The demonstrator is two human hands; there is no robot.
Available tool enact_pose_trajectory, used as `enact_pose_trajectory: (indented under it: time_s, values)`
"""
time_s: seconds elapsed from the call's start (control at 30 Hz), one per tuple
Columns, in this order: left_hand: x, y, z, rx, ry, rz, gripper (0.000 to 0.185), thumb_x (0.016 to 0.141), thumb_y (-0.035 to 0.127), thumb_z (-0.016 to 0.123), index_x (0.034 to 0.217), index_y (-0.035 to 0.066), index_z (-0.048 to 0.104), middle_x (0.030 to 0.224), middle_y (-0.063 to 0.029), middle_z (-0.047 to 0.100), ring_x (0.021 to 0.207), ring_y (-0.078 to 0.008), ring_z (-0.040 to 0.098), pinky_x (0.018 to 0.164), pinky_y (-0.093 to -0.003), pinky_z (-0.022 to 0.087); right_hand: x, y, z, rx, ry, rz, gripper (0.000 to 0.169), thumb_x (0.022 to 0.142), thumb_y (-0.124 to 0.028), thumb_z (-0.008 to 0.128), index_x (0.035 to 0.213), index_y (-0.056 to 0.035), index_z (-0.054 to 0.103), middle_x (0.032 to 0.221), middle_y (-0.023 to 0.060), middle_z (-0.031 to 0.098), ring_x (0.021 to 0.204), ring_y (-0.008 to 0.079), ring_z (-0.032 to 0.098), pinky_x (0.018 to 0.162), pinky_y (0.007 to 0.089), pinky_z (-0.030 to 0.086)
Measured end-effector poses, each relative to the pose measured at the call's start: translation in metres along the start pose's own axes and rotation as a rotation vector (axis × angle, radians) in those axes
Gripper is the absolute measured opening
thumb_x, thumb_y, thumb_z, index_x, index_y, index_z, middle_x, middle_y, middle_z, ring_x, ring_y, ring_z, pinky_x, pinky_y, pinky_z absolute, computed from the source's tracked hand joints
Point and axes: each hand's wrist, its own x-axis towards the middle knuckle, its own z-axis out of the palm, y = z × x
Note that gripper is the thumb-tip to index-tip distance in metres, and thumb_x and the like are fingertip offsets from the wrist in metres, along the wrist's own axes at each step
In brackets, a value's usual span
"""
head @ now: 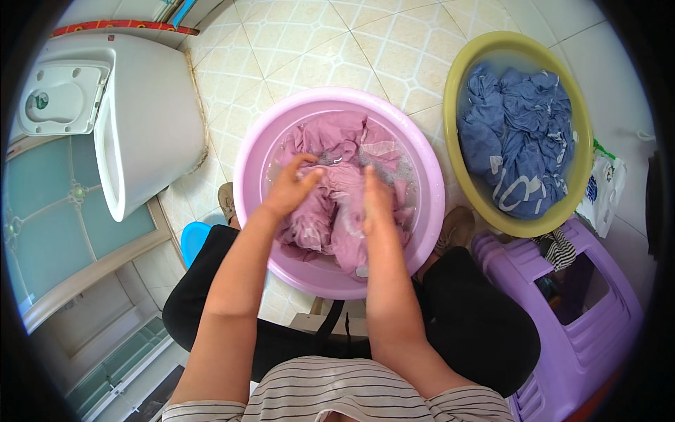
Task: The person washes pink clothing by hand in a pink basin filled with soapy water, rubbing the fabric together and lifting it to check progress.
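Observation:
Pink wet laundry point(337, 208) lies bunched in sudsy water inside a pink plastic basin point(251, 174), which stands on the floor between my knees. Over the cloth's left part is my left hand point(295, 185), its thumb and fingers spread with a gap between them. My right hand point(377, 199) is at the right part of the same bundle, turned edge-on and blurred by motion. Whether its fingers pinch any fabric is hidden. Foam and bubbles show on the water around the cloth, mostly at the upper right.
A yellow basin point(452, 132) of soaking blue fabric point(519, 137) stands at the right. Below it is a purple plastic pet-carrier-like box point(575, 337) with a striped cloth point(558, 249) on it. A white toilet point(153, 100) and a glass-paned door point(84, 205) are at left.

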Motion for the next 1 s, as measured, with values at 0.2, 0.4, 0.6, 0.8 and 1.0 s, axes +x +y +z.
enact_pose_trajectory:
  time_s: [0.2, 0.4, 0.6, 0.8, 1.0]
  values:
    - [-0.025, -0.032, -0.032, 0.064, 0.086, 0.183, 0.075, 0.067, 0.030, 0.080, 0.128, 0.007, 0.044, 0.113, -0.0152, 0.053, 0.105, -0.0276, 0.051, 0.091, -0.0357, 0.042, 0.017, -0.005, -0.021, -0.153, -0.026, -0.491, 0.038, 0.082, -0.028, 0.066, 0.111, -0.0050, 0.058, 0.102, 0.0117, 0.056, 0.093, 0.0194, 0.052, 0.086, 0.0314, 0.042]
    - [-0.057, -0.017, 0.022, 0.535, -0.013, 0.195, 0.114, 0.048, 0.038, 0.086, 0.138, 0.005, 0.025, 0.130, -0.0209, 0.037, 0.119, -0.0381, 0.040, 0.100, -0.0419, 0.037, 0.003, 0.019, -0.010, -0.804, -0.062, -0.757, 0.072, 0.060, -0.016, 0.076, 0.126, -0.0213, 0.047, 0.122, 0.0138, 0.041, 0.111, 0.0332, 0.046, 0.094, 0.0397, 0.041]
    - [-0.035, -0.033, 0.040, 0.736, -0.195, 0.018, 0.106, 0.049, 0.024, 0.081, 0.136, -0.002, 0.027, 0.130, -0.0210, 0.037, 0.118, -0.0372, 0.042, 0.098, -0.0394, 0.039, 0.018, 0.025, -0.007, -1.029, -0.043, -0.311, 0.076, 0.065, -0.022, 0.073, 0.133, -0.0175, 0.039, 0.129, 0.0153, 0.049, 0.118, 0.0326, 0.048, 0.094, 0.0418, 0.042]
    - [0.009, -0.048, 0.041, 0.753, -0.318, -0.116, 0.077, 0.059, 0.025, 0.074, 0.124, 0.001, 0.043, 0.111, -0.0220, 0.055, 0.105, -0.0366, 0.054, 0.091, -0.0384, 0.045, 0.034, 0.030, -0.005, -1.047, -0.072, -0.175, 0.062, 0.070, -0.031, 0.067, 0.124, -0.0094, 0.047, 0.119, 0.0194, 0.055, 0.111, 0.0347, 0.053, 0.090, 0.0429, 0.044]
    - [0.024, -0.040, 0.052, 0.650, -0.106, -0.352, 0.035, 0.069, 0.013, 0.059, 0.103, 0.004, 0.058, 0.105, -0.0210, 0.059, 0.103, -0.0326, 0.056, 0.089, -0.0374, 0.045, 0.046, 0.049, -0.008, -0.778, -0.010, -0.393, 0.043, 0.071, -0.028, 0.065, 0.106, -0.0029, 0.061, 0.099, 0.0203, 0.063, 0.094, 0.0351, 0.061, 0.083, 0.0392, 0.047]
